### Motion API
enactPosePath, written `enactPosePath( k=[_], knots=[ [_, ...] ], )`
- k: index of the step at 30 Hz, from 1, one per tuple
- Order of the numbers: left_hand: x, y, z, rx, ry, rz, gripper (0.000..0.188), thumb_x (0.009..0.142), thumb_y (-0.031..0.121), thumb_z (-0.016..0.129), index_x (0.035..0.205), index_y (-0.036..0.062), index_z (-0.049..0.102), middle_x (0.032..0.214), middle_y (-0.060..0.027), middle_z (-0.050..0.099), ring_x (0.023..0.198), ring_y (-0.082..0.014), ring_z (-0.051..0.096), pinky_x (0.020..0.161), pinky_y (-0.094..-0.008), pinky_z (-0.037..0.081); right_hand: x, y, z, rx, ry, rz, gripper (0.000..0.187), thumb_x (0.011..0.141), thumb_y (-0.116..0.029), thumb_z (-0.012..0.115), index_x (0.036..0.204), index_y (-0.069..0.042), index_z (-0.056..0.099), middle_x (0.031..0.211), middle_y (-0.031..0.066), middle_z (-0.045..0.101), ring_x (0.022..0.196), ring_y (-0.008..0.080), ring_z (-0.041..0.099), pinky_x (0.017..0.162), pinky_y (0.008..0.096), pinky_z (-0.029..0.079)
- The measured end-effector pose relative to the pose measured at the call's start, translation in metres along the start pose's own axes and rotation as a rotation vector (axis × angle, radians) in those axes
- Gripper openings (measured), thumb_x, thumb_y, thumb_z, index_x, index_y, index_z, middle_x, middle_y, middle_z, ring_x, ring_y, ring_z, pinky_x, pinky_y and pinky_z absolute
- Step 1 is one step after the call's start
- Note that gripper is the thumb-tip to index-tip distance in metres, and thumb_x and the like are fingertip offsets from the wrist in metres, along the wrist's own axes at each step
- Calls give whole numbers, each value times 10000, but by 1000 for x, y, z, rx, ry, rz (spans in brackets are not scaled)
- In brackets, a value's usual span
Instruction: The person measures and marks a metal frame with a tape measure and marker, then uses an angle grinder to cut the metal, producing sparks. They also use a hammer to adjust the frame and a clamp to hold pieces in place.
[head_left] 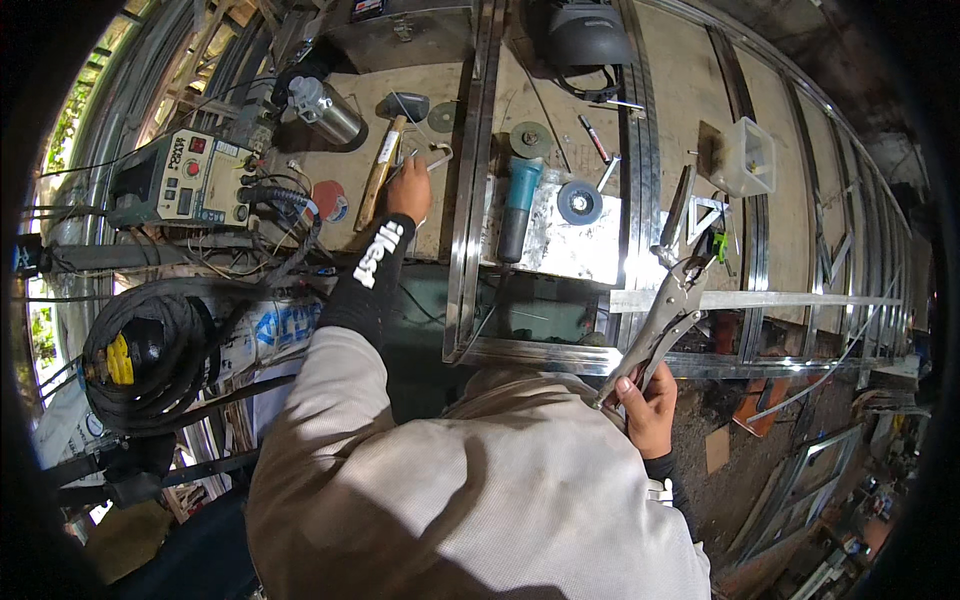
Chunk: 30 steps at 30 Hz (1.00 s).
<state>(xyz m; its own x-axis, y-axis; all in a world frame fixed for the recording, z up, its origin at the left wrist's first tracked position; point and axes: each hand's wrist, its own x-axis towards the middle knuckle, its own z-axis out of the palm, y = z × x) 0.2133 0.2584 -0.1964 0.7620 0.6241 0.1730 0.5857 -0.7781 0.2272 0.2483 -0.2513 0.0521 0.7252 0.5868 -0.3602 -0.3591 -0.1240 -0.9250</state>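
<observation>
In my right hand [650, 408], closed around the lower handles, is a pair of large locking pliers [664, 312]. Its long jaws point up and away over the near edge of the steel frame. My left hand [408, 190] reaches over the bench just right of a hammer's wooden handle [381, 168]; the hammer's dark head [403, 106] lies farther off. The left fingers are curled at a thin, silvery bent metal piece [440, 157], partly hidden by the hand. A teal angle grinder [519, 208] rests to the right, beside a round grinding disc [580, 203].
A steel tube frame [540, 356] lies across the bench and extends right. A welding machine [185, 180] with coiled cables [150, 350] stands left. A metal canister [328, 112], a dark welding helmet [590, 45] and a clear plastic container [748, 160] sit farther back.
</observation>
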Motion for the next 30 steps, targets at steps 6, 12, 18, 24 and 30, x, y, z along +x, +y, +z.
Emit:
enactPosePath(
  k=[6,12,18,24,30],
  knots=[
    [128,-6,-26,37,10,152,198,978,167,629,1144,59,643,1192,-169,621,1112,-410,631,928,-574,518,-10,2,10,-55,18,-10,192,964,-88,701,1121,-25,612,917,-8,626,789,79,583,707,241,487],
    [136,2,-49,129,210,74,192,921,193,707,1104,167,760,1300,-120,599,1257,-375,530,1038,-588,429,-20,2,13,-45,103,28,207,960,-87,694,1139,-20,614,925,-21,609,835,68,562,746,237,466],
    [10,8,-19,-87,33,-36,506,928,217,731,1364,-1,594,1346,-210,573,1317,-427,494,1107,-517,418,-15,1,14,17,148,-15,162,975,-117,705,1050,-48,579,907,-8,606,780,84,591,697,252,503],
    [-41,-19,22,59,55,-59,504,1002,179,595,1446,-49,523,1598,-242,415,1479,-421,378,1209,-471,343,-10,-4,19,37,59,54,182,970,-107,712,1082,-35,587,895,-1,621,754,89,603,686,256,508],
    [14,-62,20,164,-36,-80,451,1006,147,551,1435,12,581,1597,-141,460,1468,-340,425,1178,-448,399,-9,-2,21,-75,2,38,227,973,-89,704,1167,-17,609,905,-17,621,772,69,579,690,243,491]
  ],
)
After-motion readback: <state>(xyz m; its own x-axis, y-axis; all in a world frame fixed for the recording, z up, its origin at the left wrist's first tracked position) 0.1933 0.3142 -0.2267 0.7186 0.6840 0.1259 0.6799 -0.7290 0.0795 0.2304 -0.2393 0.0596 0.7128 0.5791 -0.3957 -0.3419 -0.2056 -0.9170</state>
